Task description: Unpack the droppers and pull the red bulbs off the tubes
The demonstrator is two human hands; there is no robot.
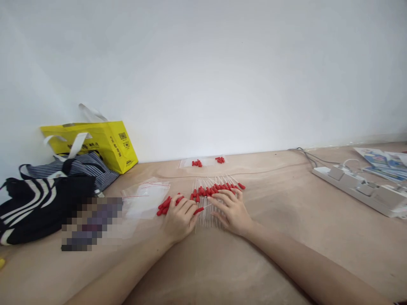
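Note:
My left hand [179, 218] is closed, with a red rubber bulb [199, 210] pinched at its thumb and fingertips. A thin clear tube [207, 206] runs from that bulb towards my right hand [232, 212], whose curled fingers hold its other end. Under and between both hands lies a row of loose clear tubes [203, 222]. Just beyond my fingers, several droppers with red bulbs [219, 187] lie side by side, tubes pointing away. Loose red bulbs [163, 206] are heaped beside my left hand, partly hidden by it.
Clear zip bags [148, 199] lie to the left. Bagged droppers [208, 162] rest near the wall. A yellow bag [117, 146], a striped cloth bag and a black item [41, 203] stand far left. A power strip [356, 190] with plugs and printed papers [378, 159] lie right.

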